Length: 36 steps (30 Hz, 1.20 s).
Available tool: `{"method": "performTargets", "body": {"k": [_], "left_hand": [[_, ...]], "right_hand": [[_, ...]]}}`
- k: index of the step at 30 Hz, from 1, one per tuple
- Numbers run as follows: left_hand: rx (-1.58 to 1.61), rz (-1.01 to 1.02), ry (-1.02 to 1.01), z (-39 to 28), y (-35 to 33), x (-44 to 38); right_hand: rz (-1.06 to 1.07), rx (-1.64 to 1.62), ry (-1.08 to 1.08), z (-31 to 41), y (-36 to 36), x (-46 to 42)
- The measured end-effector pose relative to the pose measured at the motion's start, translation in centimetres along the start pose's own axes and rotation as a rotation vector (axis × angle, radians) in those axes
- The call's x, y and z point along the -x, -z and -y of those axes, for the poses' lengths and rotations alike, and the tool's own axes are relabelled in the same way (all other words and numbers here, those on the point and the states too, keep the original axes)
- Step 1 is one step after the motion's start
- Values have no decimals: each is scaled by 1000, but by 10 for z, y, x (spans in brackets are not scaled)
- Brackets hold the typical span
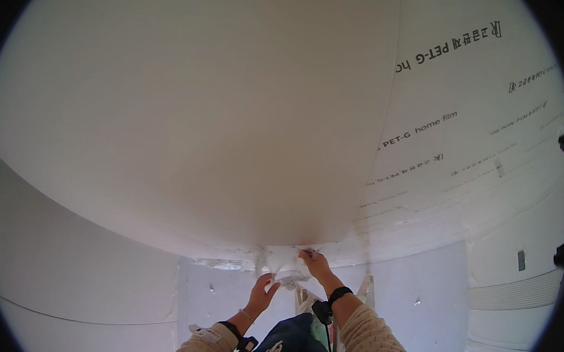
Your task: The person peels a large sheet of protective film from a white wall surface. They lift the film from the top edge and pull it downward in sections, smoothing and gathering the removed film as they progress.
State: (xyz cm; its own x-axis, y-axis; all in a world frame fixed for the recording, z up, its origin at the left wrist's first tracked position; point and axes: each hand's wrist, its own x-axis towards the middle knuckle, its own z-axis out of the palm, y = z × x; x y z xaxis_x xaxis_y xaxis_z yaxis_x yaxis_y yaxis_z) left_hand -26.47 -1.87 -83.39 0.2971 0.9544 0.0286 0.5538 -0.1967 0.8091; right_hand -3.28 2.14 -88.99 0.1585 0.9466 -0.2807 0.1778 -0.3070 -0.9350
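Note:
My right hand point(316, 266) is raised to the lower edge of a large white surface point(246, 124), fingers curled on crumpled clear film. Lower and to its left, my left hand point(261, 294) pinches a gathered strand of the same clear plastic film point(268, 261) between thumb and fingers. The film hangs in loose folds between my hands and along that edge. My fingertips are partly hidden in it. At the right, the white surface carries a protective film point(422, 137) with repeated printed lettering, bounded by a long straight seam.
Below me stand the rails of what looks like a ladder point(368, 292). A pale floor or sheet point(400, 302) with small marks lies beneath. White panels point(80, 260) flank the left, and a ribbed strip point(517, 290) runs at the right. Devices are strapped to both my wrists.

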Motion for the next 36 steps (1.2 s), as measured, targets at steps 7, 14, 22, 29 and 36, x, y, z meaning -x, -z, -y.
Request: {"method": "performTargets", "body": {"k": [7,14,22,29,36], "left_hand": [[290,-302,313,-8,32,-47],[634,-160,362,-20,15,-79],[113,-240,190,1,14,-78],[424,-411,273,-9,5,-70],[981,-337,477,-57,11,-63]], "right_hand": [[-19,-115,-24,9,-1,16],[183,-598,-111,36,29,61],[-107,-108,-207,-12,65,109],[-123,-305,-200,-2,95,108],[-85,-761,-163,47,76,63]]}}
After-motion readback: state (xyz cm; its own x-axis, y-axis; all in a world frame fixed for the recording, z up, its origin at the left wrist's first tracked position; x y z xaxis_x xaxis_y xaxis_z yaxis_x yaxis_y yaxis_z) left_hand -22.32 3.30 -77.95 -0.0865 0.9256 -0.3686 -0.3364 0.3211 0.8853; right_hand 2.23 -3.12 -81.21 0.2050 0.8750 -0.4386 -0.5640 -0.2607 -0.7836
